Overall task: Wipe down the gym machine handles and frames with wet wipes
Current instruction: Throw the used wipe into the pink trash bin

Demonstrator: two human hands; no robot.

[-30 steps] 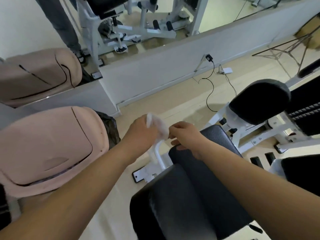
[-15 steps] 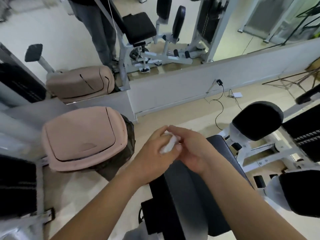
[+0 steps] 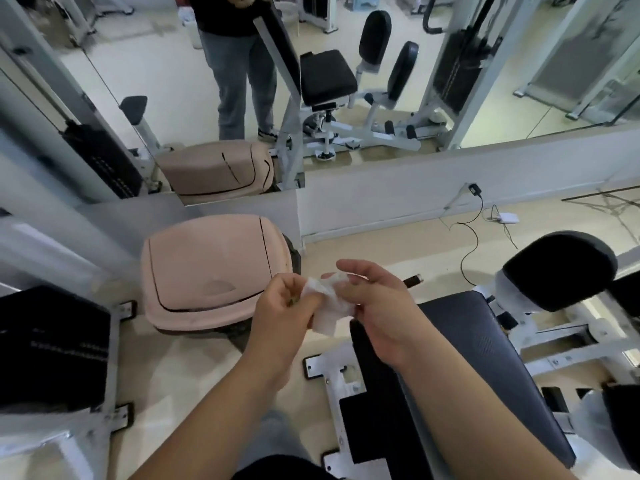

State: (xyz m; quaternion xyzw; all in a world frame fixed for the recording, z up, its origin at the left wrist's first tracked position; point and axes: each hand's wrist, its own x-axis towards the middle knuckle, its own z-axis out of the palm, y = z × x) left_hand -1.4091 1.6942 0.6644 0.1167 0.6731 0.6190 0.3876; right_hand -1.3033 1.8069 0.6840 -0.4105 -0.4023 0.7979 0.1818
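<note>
We judge no wiping underway — left hand (image 3: 284, 306) and right hand (image 3: 377, 306) both pinch the wipe (image 3: 329, 306) above the bin (image 3: 207, 271), off the machine (image 3: 485, 358).

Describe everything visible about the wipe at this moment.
The wipe is a small white sheet, crumpled and folded, soft and damp-looking. It is held in the air between both hands: the left hand pinches its left edge, the right hand grips its right side. It hangs beside the pink bin, touching nothing else.

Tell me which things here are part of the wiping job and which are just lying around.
Part of the job:
- wet wipe, held by left hand and right hand
- machine seat pad
- white frame

Just lying around:
- pink bin
- charger cable
</note>
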